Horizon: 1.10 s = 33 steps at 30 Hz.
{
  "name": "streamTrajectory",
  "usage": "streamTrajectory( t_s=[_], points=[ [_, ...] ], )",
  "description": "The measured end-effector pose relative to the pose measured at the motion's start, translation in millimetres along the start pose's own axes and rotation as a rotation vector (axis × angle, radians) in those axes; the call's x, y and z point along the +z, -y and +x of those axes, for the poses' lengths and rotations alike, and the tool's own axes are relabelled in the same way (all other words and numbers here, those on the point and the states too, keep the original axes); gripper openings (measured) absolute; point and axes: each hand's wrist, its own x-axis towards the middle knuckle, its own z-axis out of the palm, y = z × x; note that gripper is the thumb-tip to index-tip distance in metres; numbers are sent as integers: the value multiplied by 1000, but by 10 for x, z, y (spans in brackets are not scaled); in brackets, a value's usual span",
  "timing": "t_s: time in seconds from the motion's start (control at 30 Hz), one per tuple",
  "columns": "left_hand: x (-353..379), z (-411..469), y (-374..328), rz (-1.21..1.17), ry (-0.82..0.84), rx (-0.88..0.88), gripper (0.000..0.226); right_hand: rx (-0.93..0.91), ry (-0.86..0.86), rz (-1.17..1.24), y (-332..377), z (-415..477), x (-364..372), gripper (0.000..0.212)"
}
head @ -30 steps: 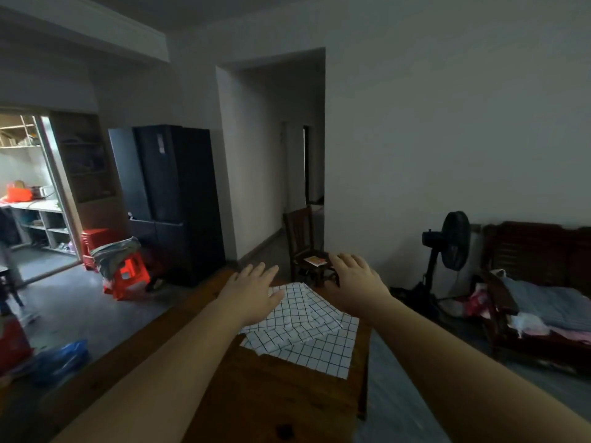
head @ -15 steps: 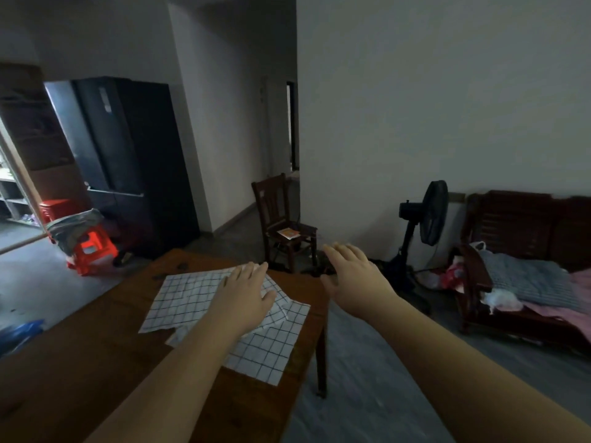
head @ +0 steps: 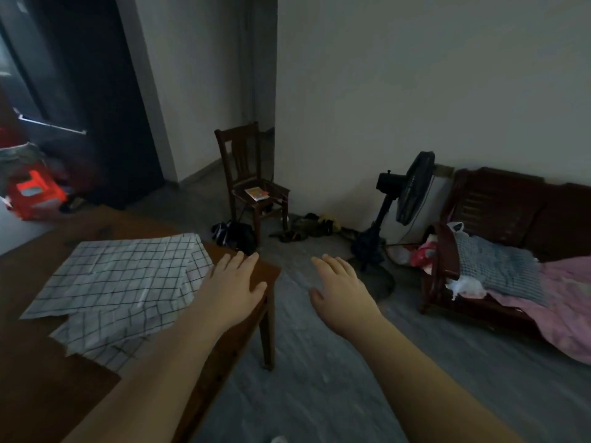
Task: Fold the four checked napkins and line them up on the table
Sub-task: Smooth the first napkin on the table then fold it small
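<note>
Fingers (head: pixel 238 263) straight, palms down: L hand (head: pixel 233 292) over table (head: pixel 41 394), R hand (head: pixel 342 295) past edge.

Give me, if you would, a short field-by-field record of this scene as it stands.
Task items: checked napkins, unfolded, overlapping in a loose pile
Support: wooden table, with the pile near its far right corner
Left hand: fingers straight, over the table corner beside the pile; contact unclear
Right hand: fingers relaxed, holds nothing, past the table edge above the floor
Folded so far: none visible
Background: chair, standing fan
</note>
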Motion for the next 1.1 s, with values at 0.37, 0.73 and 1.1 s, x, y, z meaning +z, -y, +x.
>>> streamTrajectory(
  t_s=[0.37, 0.73, 1.1],
  points=[
    [371, 2107, -250, 33, 38, 71, 70, 15, 81, -34, -729, 2013, -32, 67],
    [220, 4149, -53, -15, 86, -21, 70, -52, 101, -10, -997, 4160, -133, 67],
    [602, 5602, 314, -95, 65, -388, 72, -398, 290, 30, -1235, 6398, 339, 66]
  ],
)
